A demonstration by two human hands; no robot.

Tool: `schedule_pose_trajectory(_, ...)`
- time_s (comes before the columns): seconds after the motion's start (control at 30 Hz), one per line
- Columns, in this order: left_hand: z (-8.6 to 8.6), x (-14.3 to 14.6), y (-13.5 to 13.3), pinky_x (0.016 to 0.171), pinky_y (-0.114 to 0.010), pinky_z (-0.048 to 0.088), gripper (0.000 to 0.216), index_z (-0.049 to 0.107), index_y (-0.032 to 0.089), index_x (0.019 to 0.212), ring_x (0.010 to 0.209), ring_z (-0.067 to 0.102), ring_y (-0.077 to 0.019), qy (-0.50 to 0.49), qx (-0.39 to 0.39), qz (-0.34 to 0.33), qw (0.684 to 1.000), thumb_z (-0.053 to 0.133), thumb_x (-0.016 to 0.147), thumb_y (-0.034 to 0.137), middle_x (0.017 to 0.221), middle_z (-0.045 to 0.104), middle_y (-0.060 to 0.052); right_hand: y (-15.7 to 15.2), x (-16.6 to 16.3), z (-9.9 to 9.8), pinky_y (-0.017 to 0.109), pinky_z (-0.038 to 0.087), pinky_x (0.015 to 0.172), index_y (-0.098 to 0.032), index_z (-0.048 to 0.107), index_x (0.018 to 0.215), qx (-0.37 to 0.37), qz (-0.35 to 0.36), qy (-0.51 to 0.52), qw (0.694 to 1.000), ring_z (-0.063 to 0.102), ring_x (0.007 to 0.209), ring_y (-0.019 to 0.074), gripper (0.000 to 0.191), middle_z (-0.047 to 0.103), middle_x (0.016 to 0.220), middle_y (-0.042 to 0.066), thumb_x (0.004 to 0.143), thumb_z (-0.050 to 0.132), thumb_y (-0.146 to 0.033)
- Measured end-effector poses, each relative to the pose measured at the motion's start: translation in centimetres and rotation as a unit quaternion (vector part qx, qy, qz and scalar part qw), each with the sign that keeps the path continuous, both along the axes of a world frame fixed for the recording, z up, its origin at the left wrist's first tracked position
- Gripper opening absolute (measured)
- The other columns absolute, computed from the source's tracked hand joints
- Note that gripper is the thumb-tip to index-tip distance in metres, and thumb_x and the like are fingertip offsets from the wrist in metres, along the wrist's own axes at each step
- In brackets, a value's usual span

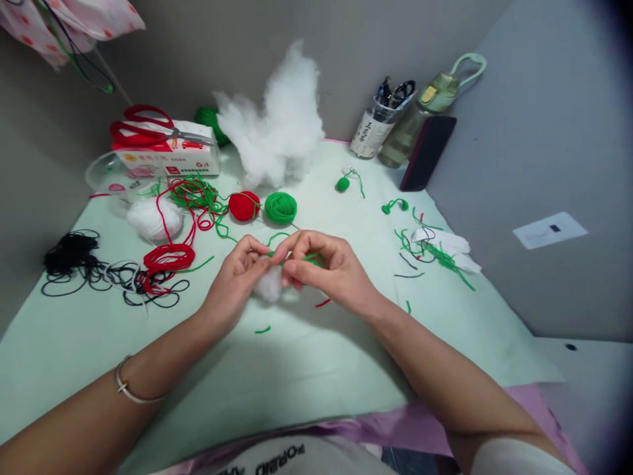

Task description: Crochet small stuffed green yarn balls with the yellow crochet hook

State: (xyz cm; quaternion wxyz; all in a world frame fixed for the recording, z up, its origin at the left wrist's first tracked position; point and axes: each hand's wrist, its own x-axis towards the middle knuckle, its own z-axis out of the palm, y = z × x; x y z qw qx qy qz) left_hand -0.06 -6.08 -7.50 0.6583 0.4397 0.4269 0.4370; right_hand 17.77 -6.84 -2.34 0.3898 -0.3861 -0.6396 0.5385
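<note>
Both hands meet over the middle of the table. My left hand (pixel 241 277) pinches a small green yarn piece (pixel 271 254), mostly hidden by the fingers. Right beside it, my right hand (pixel 329 264) is closed, thumb against fingers, with a loop of green yarn (pixel 316 258) running through it. A small tuft of white stuffing (pixel 268 284) sits just under the fingertips, against the left thumb. Beyond the hands lie a green yarn ball (pixel 281 208) and a red yarn ball (pixel 244 206). Whether a needle or hook is held cannot be made out.
A large heap of white stuffing (pixel 277 125) stands at the back. Red-handled scissors (pixel 148 128) rest on a box (pixel 171 158). Black yarn (pixel 74 254) tangles at left. A phone (pixel 428 153), a bottle (pixel 408 135) and yarn scraps (pixel 445 257) are at right.
</note>
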Motion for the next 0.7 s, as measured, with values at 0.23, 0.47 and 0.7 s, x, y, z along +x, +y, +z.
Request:
schedule_pose_trajectory(0.23, 0.0, 0.0, 0.0, 0.052, -0.021, 0.036, 0.017, 0.054, 0.023, 0.087, 0.055, 0.050, -0.0098, -0.006, 0.000, 0.053, 0.999, 0.070, 0.083, 0.025, 0.067, 0.056, 0.007, 0.1, 0.0, -1.6, 0.027, 0.036, 0.069, -0.020, 0.055, 0.096, 0.156, -0.033, -0.284, 0.945, 0.048, 0.070, 0.0119, 0.002, 0.059, 0.086, 0.000, 0.094, 0.056, -0.021)
schedule_pose_trajectory(0.47, -0.7, 0.0, -0.1, 0.056, -0.020, 0.038, 0.017, 0.052, 0.022, 0.089, 0.059, 0.050, -0.0098, 0.011, 0.009, 0.017, 1.000, 0.068, 0.087, 0.027, 0.072, 0.059, 0.006, 0.1, -0.4, -1.8, 0.025, 0.030, 0.065, -0.020, 0.055, 0.079, 0.099, -0.037, -0.304, 0.947, 0.043, 0.064, 0.0105, 0.018, 0.053, 0.068, -0.005, 0.096, 0.056, -0.025)
schedule_pose_trajectory(0.7, -0.9, -0.1, -0.4, 0.062, -0.021, 0.038, 0.021, 0.055, 0.021, 0.091, 0.069, 0.053, -0.0108, 0.017, 0.015, -0.010, 1.000, 0.070, 0.089, 0.035, 0.082, 0.060, 0.004, 0.4, -0.4, -2.5, 0.025, 0.026, 0.059, -0.021, 0.048, 0.067, 0.026, -0.077, -0.254, 0.964, 0.033, 0.056, 0.0090, 0.024, 0.042, 0.055, -0.008, 0.088, 0.057, -0.028)
